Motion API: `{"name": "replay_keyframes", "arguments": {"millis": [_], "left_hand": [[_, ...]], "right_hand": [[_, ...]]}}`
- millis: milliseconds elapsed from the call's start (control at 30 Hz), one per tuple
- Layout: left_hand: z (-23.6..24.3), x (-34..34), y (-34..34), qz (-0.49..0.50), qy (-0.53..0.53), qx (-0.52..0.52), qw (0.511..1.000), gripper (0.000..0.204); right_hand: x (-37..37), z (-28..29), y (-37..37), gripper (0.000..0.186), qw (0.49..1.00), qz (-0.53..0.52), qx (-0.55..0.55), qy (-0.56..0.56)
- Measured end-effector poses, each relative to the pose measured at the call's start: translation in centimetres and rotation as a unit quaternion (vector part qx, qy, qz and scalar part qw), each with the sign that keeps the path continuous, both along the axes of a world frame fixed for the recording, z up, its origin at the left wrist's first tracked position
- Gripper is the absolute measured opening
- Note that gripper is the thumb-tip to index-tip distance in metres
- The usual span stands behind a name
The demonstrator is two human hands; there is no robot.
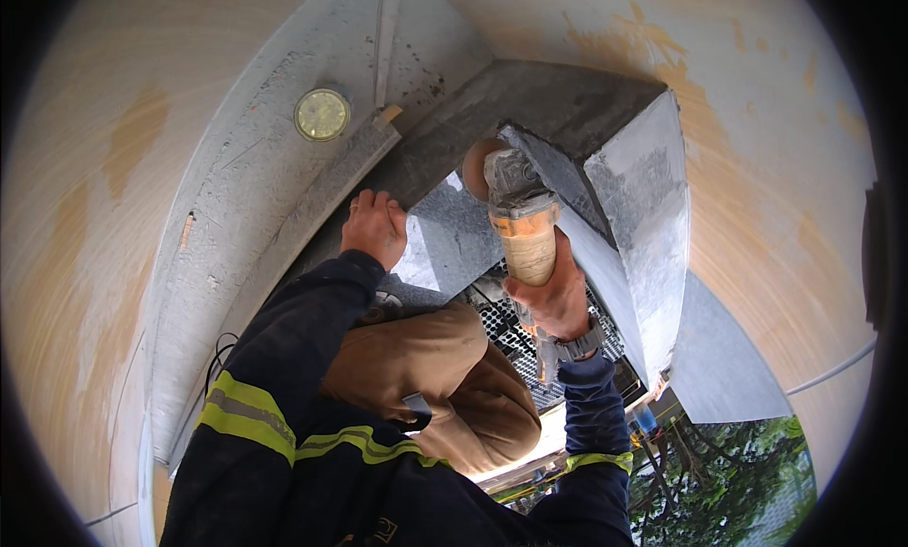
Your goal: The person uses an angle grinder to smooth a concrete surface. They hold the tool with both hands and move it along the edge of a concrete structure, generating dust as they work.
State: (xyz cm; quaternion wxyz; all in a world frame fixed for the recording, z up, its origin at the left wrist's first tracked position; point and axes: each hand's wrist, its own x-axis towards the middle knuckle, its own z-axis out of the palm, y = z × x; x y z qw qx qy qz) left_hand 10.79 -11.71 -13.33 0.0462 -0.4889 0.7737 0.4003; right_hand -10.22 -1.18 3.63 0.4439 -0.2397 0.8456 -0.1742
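My right hand (pixel 553 296) is wrapped round the body of an orange and grey angle grinder (pixel 526 237), its grip covered in tan tape. At the tool's far end a reddish-brown disc (pixel 479 173) stands beside a grey sheet-metal edge (pixel 549 159). Whether the disc touches the metal, I cannot tell. To the left, my left hand (pixel 375 229) has its fingers curled against the dark grey ledge (pixel 426 155). The fingertips are hidden, so what they grip, if anything, does not show. A sunlit metal sheet (pixel 445 230) lies between my hands.
Pale curved walls rise on both sides. A round yellowish lid or tin (pixel 322 114) sits on the left surface, near a long metal strip (pixel 350 173). At right stands an angled metal panel (pixel 653 235). Black mesh (pixel 511 329) lies beneath the grinder, with foliage (pixel 719 481) below right.
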Motion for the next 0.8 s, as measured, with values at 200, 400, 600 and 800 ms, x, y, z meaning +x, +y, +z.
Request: {"name": "replay_keyframes", "arguments": {"millis": [200, 400, 600, 800], "left_hand": [[0.19, 0.03, -0.22, -0.003, -0.007, 0.013, 1.000, 0.024], [0.61, -0.15, -0.28, 0.000, 0.001, 0.017, 1.000, 0.027], [0.59, -0.06, -0.34, -0.002, 0.002, 0.020, 1.000, 0.026], [0.13, 0.05, -0.13, 0.003, 0.006, 0.003, 1.000, 0.023]], "right_hand": [[-0.10, 0.27, -0.87, 0.079, 0.999, -0.014, 0.035, -0.004], [-0.17, 0.07, 0.10, 0.081, 1.000, 0.000, 0.010, -0.003], [-0.65, -0.23, -0.01, 0.073, 0.999, -0.034, 0.016, -0.035], [-0.61, 0.24, -0.65, 0.074, 0.999, -0.027, 0.034, -0.024]]}}
